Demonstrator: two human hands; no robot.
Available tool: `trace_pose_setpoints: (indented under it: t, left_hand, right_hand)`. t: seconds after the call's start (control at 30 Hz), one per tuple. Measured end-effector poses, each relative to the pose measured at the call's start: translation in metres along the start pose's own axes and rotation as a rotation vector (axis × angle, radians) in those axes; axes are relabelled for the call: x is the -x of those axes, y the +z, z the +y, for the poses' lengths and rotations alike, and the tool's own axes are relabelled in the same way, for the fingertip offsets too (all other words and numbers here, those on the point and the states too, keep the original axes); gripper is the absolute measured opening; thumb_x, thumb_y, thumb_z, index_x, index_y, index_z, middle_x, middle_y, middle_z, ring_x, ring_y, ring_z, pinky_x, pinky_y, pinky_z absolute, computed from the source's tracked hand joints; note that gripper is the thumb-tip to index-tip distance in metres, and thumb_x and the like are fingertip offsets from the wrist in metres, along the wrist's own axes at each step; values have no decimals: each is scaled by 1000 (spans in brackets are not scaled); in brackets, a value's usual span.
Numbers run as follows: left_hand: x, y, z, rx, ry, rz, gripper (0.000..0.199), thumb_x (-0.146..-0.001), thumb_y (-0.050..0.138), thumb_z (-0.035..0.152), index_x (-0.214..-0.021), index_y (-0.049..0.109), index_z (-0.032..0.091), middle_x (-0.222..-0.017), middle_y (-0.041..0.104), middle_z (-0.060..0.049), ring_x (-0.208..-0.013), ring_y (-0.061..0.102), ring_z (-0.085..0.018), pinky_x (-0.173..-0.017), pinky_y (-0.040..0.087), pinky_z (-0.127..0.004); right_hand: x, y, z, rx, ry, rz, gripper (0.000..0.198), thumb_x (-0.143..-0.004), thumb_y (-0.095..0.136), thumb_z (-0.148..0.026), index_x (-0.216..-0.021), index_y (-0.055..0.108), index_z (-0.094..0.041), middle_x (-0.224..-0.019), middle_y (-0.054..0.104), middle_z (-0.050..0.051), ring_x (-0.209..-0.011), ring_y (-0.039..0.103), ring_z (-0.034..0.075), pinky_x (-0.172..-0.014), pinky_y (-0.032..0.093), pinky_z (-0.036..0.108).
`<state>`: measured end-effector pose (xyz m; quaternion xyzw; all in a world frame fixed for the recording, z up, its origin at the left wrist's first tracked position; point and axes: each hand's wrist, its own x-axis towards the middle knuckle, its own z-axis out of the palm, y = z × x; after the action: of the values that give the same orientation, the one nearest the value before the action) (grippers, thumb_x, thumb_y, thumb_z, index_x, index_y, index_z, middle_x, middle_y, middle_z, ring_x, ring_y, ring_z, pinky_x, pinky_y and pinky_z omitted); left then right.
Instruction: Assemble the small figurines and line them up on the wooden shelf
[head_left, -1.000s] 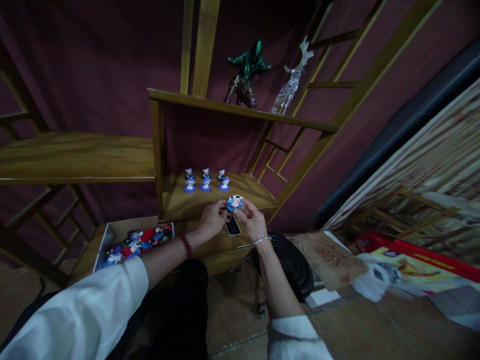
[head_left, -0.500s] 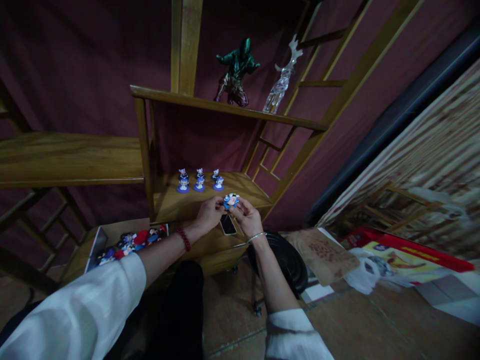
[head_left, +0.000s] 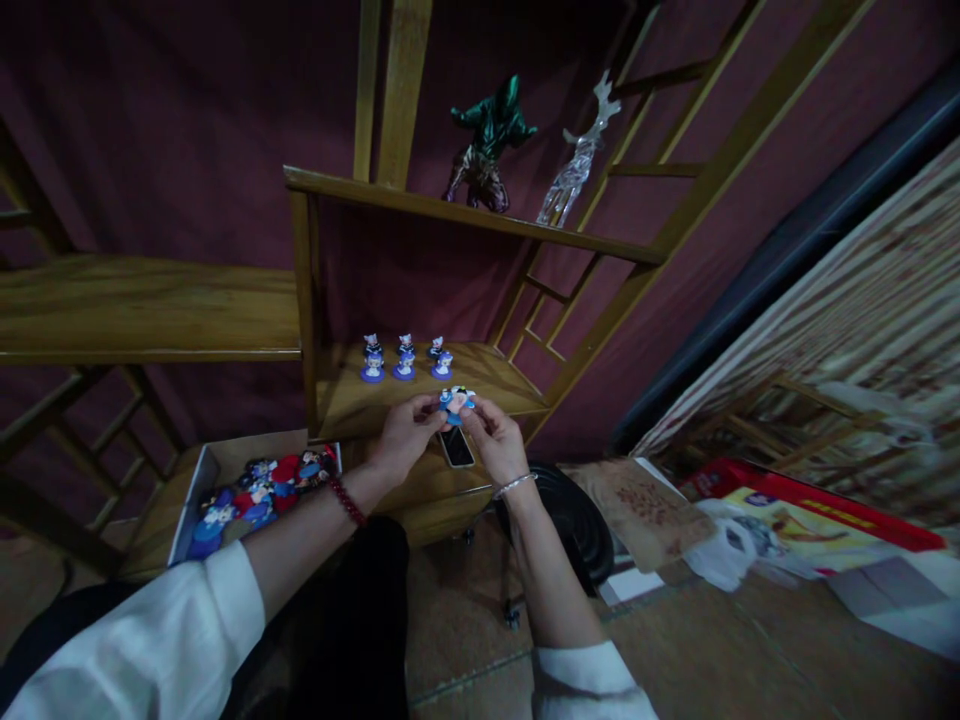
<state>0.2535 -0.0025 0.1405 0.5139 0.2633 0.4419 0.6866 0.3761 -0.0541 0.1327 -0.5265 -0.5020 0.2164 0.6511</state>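
A small blue-and-white figurine (head_left: 456, 403) is pinched between my two hands, just in front of the lower shelf. My left hand (head_left: 409, 435) has its fingertips closed on the figurine's left side. On its right side, my right hand (head_left: 496, 436) grips it with thumb and fingers. Behind my hands, several small figurines (head_left: 403, 364) stand in two rows on the wooden shelf (head_left: 352, 405), the front row on purple bases. Below the held figurine lies a phone (head_left: 457, 449) with a dark screen.
At lower left sits an open box (head_left: 196, 490) with more colourful figurines (head_left: 259, 490). On the upper shelf stand a green hooded statue (head_left: 491, 140) and a clear deer ornament (head_left: 577, 165). A round black stool seat (head_left: 574, 520) and a red-and-yellow box (head_left: 817, 510) are at right.
The view has shifted slightly. Both hands still hold the figurine, which appears turned a little. My left forearm has moved lower, so more of the box of figurines shows.
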Motion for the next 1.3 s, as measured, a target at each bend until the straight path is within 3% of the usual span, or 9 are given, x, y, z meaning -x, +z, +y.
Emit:
trace_pose_setpoints:
  t: [0.2, 0.37, 0.63, 1.1, 1.3]
  left_hand:
    - [32, -17, 9, 213, -32, 61, 23, -65, 70, 20, -87, 67, 13, -81, 67, -4, -69, 59, -11, -64, 46, -22]
    - [58, -36, 15, 346, -47, 155, 31, -61, 74, 26, -89, 68, 17, -92, 67, -4, -78, 59, -12, -62, 46, -20]
    - [92, -79, 24, 394, 8, 162, 36, -65, 72, 23, -100, 67, 21, -108, 64, -3, -93, 56, -14, -69, 46, -20]
    - [123, -144, 39, 500, 21, 370, 37, -59, 76, 20, -95, 67, 19, -97, 65, -3, -85, 58, -13, -69, 47, -22]
    - [128, -161, 43, 582, 45, 370, 38, -59, 76, 20, -95, 65, 19, -96, 65, -3, -90, 59, -15, -84, 47, -32]
  right_hand:
    - [15, 25, -16, -71, 46, 7, 33, -68, 68, -39, -95, 66, -21, -89, 71, 2, -78, 66, 18, -72, 55, 32]
    - [31, 52, -30, -23, 53, -4, 32, -69, 66, -40, -92, 68, -19, -84, 71, 2, -68, 65, 16, -61, 56, 29]
    - [47, 99, -42, 43, 10, -63, 27, -69, 67, -38, -88, 70, -20, -91, 71, 3, -85, 65, 20, -80, 53, 35]
    - [63, 178, -35, 12, 80, -204, 28, -72, 63, -41, -89, 71, -22, -92, 71, 2, -87, 65, 21, -83, 51, 38]
    - [61, 197, -28, 43, -1, -232, 20, -73, 63, -37, -84, 72, -23, -89, 70, 3, -84, 64, 18, -82, 50, 36]
